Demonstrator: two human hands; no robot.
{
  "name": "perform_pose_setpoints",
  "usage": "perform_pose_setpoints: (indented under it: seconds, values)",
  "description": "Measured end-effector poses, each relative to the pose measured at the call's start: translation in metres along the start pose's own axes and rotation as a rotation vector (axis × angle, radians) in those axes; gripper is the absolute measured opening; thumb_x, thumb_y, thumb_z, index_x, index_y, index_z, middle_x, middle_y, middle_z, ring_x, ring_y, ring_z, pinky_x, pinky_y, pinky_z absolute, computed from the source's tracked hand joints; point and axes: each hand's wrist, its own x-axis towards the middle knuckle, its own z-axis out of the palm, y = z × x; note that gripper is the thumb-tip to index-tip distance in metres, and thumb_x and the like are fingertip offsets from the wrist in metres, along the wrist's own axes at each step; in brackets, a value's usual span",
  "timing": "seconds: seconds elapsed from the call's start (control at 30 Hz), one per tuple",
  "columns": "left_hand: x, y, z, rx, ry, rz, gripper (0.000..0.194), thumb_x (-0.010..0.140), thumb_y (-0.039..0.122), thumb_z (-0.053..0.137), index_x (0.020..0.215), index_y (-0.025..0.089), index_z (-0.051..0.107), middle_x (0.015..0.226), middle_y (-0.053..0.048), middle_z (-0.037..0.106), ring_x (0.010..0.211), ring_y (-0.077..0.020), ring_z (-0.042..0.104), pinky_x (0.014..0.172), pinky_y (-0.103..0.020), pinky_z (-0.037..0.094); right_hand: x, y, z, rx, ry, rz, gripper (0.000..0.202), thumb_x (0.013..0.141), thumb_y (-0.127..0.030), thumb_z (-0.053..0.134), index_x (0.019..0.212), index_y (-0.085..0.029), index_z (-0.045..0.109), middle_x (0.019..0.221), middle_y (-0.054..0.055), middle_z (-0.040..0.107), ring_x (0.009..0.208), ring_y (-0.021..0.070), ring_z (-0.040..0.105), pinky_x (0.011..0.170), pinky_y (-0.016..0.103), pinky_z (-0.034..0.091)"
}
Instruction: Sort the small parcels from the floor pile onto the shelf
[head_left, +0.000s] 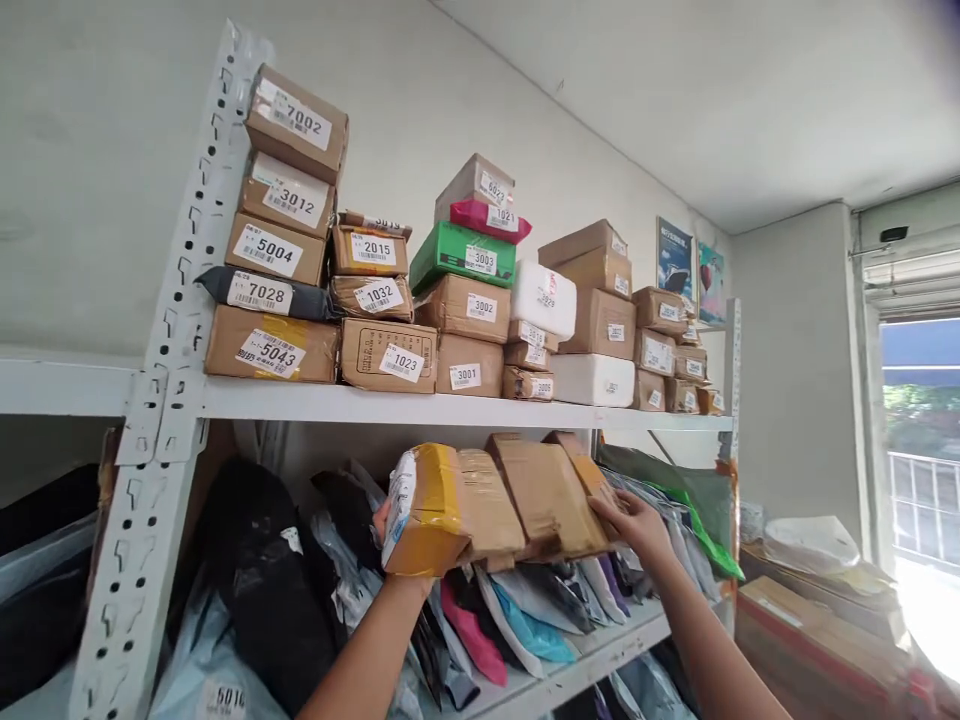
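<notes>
A row of several cardboard boxes (544, 500) is clasped between my two hands, just below the upper shelf's edge. At its left end is a box wrapped in yellow tape (435, 485) with a white label on its side. My left hand (411, 586) grips this end from below and behind, most of its fingers hidden by the box. At the other end my right hand (636, 520) presses its fingers on the last, smaller box (589, 472). The boxes tilt slightly, side by side.
The white upper shelf (465, 408) carries stacked, number-labelled parcels, including a green box (463, 257). Below, the lower shelf (577, 665) is packed with soft bagged parcels, such as a black bag (262, 570). A perforated upright (161, 370) stands left; large cartons (817, 640) sit at right.
</notes>
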Motion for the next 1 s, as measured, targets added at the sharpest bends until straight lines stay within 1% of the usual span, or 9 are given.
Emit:
perform_pose_setpoints:
  seconds: [0.1,0.2,0.33,0.43,0.57,0.7,0.77,0.9,1.0]
  values:
    - [0.028,0.018,-0.008,0.061,0.076,0.052,0.031,0.087,0.044,0.042,0.078,0.023,0.063,0.067,0.000,0.067,0.057,-0.0183,0.063,0.052,-0.029,0.050,0.030,-0.018,0.071,-0.049,-0.075,-0.055,0.054,0.056,-0.044,0.079,0.095,-0.006,0.074,0.090,0.016,0.075,0.083,0.0275,0.067,0.075,0.034,0.043]
    - [0.054,0.028,-0.010,0.224,0.161,0.152,0.037,0.090,0.046,0.036,0.096,0.024,0.066,0.079,0.000,0.068,0.065,-0.0173,0.065,0.055,-0.027,0.050,0.038,-0.015,0.135,-0.096,-0.142,-0.054,0.056,0.057,-0.036,0.082,0.103,-0.006,0.073,0.092,0.015,0.075,0.087,0.0281,0.068,0.078,0.034,0.046]
    - [0.088,0.049,-0.007,0.497,0.292,0.208,0.043,0.090,0.037,0.030,0.109,0.021,0.064,0.082,-0.004,0.065,0.071,-0.0182,0.064,0.066,-0.030,0.054,0.038,0.005,0.179,-0.181,-0.113,-0.001,0.073,0.069,-0.040,0.075,0.129,-0.002,0.057,0.117,0.025,0.068,0.108,0.0355,0.064,0.091,0.040,0.047]
    - [0.102,0.074,-0.005,0.668,0.353,0.203,0.042,0.083,0.020,0.040,0.121,0.018,0.058,0.080,-0.004,0.063,0.072,-0.0199,0.065,0.074,-0.037,0.056,0.034,0.018,0.184,-0.231,-0.046,0.008,0.097,0.071,-0.053,0.070,0.142,0.005,0.037,0.131,0.036,0.054,0.123,0.0428,0.055,0.102,0.048,0.042]
    - [0.098,0.104,-0.007,0.964,0.351,0.369,0.053,0.073,0.010,0.048,0.124,0.020,0.058,0.103,-0.007,0.067,0.102,-0.0243,0.065,0.098,-0.043,0.050,0.013,0.033,0.188,-0.240,-0.028,-0.102,0.093,0.082,-0.061,0.053,0.148,-0.001,0.027,0.145,0.034,0.040,0.141,0.0423,0.035,0.113,0.053,0.028]
    - [0.082,0.112,-0.013,1.305,0.267,0.433,0.030,0.069,0.033,0.068,0.094,0.017,0.073,0.126,-0.016,0.062,0.134,-0.0408,0.044,0.116,-0.053,0.028,-0.017,0.048,0.198,-0.227,-0.041,-0.197,0.096,0.081,-0.064,0.050,0.152,-0.007,0.020,0.154,0.031,0.024,0.147,0.0420,0.021,0.116,0.058,0.020]
    - [0.075,0.108,-0.014,1.475,0.224,0.435,0.046,0.063,0.039,0.074,0.103,0.017,0.073,0.136,-0.021,0.054,0.139,-0.0473,0.035,0.117,-0.056,0.023,-0.023,0.052,0.199,-0.215,-0.045,-0.219,0.098,0.081,-0.067,0.049,0.152,-0.007,0.018,0.154,0.031,0.025,0.146,0.0429,0.021,0.115,0.061,0.019]
    - [0.067,0.108,-0.009,1.871,0.172,0.495,0.067,0.078,0.050,0.055,0.134,0.013,0.056,0.140,-0.026,0.051,0.138,-0.0434,0.040,0.115,-0.053,0.030,-0.019,0.051,0.185,-0.181,-0.049,-0.234,0.093,0.084,-0.068,0.043,0.149,-0.005,0.023,0.150,0.032,0.031,0.145,0.0448,0.023,0.114,0.064,0.022]
    - [0.070,0.119,-0.015,1.888,0.222,0.551,0.078,0.086,0.054,0.041,0.142,0.001,0.042,0.138,-0.031,0.052,0.135,-0.0428,0.044,0.112,-0.053,0.036,-0.026,0.056,0.160,-0.158,-0.047,-0.256,0.079,0.088,-0.062,0.040,0.144,-0.006,0.033,0.148,0.029,0.037,0.143,0.0399,0.029,0.115,0.060,0.025]
